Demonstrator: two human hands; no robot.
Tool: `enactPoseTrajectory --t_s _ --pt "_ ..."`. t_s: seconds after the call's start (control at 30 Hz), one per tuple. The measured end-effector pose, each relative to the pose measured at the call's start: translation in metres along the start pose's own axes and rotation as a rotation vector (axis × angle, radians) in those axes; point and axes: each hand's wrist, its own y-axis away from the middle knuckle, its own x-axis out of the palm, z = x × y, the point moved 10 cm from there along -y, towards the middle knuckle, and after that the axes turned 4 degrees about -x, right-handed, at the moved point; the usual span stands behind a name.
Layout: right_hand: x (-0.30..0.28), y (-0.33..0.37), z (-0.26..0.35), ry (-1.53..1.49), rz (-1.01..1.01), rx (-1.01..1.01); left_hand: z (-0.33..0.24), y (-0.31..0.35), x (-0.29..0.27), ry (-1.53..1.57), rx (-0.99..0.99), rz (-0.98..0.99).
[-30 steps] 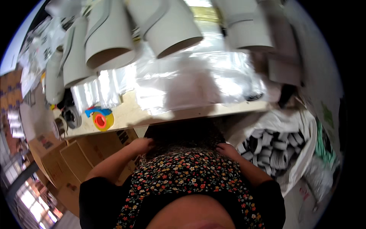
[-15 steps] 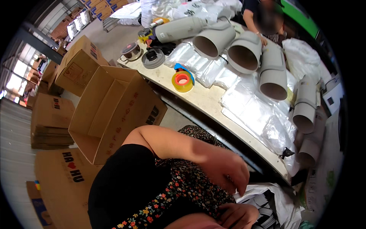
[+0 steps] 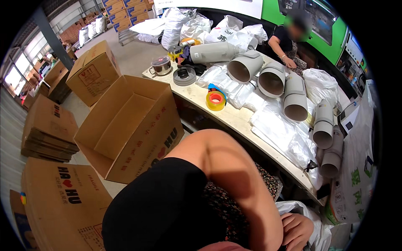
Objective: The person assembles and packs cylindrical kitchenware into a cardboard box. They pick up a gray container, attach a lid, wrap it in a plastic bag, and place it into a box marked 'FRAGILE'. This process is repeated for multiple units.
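Note:
My left arm, in a black short sleeve, crosses the lower middle with the elbow raised. Its forearm [image 3: 255, 196] drops past the lower edge, so my left hand is out of sight. My right hand [image 3: 299, 230] shows just right of that forearm, fingers bent and closed, the tips partly hidden; what they hold, if anything, does not show. Around this hand lies an opened white plastic sack [image 3: 324, 232], beside the table's near right end. Above it on the table lie grey cylindrical casings [image 3: 294, 106], several with open ends turned towards me, over clear plastic bags [image 3: 276, 129].
An open cardboard box [image 3: 125, 117] stands left of the table [image 3: 238, 121], near flattened cartons [image 3: 50, 125]. A tape roll [image 3: 215, 101], a grey round lid [image 3: 184, 77] and a lidded cup [image 3: 161, 66] lie on the tabletop. Another person [image 3: 289, 42] sits across it.
My left hand has gone down out of view, its elbow rising. My right hand appears farther right. The view has shifted, showing more of the far side and the other person.

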Motion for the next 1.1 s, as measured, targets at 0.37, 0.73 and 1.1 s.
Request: enactPoseTrajectory --t_s 0.37,0.73,1.1 --pt "-0.006 0.034 -0.060 -0.341 0.247 0.616 0.062 -0.041 0.018 -0.542 -0.116 0.250" --pt "-0.019 0.045 -0.065 -0.204 0.052 0.543 0.080 -0.042 0.010 -0.643 -0.159 0.307" --pt "-0.037 0.029 -0.056 -0.013 0.070 0.548 0.107 -0.052 0.008 -0.593 -0.199 0.319"
